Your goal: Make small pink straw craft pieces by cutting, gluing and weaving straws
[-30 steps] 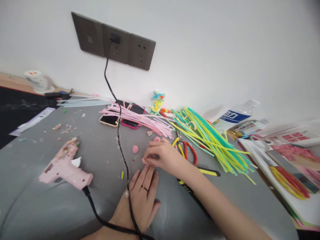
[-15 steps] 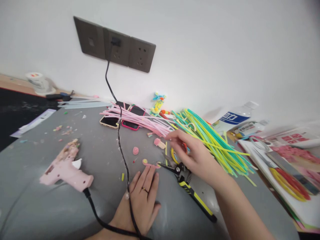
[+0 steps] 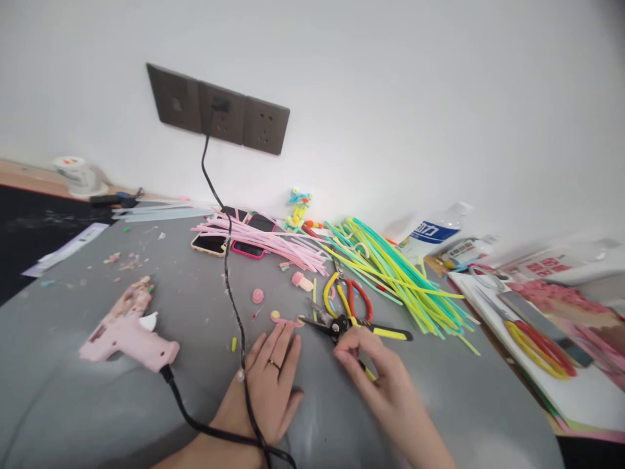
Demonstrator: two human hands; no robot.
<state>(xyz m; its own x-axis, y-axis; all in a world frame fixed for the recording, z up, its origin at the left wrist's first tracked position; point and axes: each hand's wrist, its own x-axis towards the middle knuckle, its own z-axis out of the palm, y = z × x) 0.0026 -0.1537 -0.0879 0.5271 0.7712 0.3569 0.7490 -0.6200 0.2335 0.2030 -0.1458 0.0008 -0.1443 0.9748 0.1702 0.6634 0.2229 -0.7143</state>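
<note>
My left hand (image 3: 270, 387) lies flat on the grey table, with fingertips on a thin pink strip (image 3: 284, 321) that has curled yellowish ends. A black cable passes over that hand's wrist side. My right hand (image 3: 375, 365) is closed at the near handle of black and yellow wire strippers (image 3: 338, 328); its fingers cover part of that handle. Their handles are spread, and the jaws point left toward the strip's right end. Just behind lie small pliers (image 3: 360, 301) with red and yellow handles. A pink rosette (image 3: 258, 296) and a pink and cream piece (image 3: 301, 281) sit beyond my left hand.
A pink glue gun (image 3: 129, 335) lies at left, its black cable (image 3: 233, 293) running to the wall socket (image 3: 222, 114). Pink sticks (image 3: 273, 242) rest over phones; green and yellow sticks (image 3: 400, 280) lie right. Scissors (image 3: 540, 348) and bottles (image 3: 432, 228) stand farther right.
My right hand has moved down and nearer, from above the small pliers to the wire strippers' handle. The strippers' handles have spread apart. My left hand stays on the strip.
</note>
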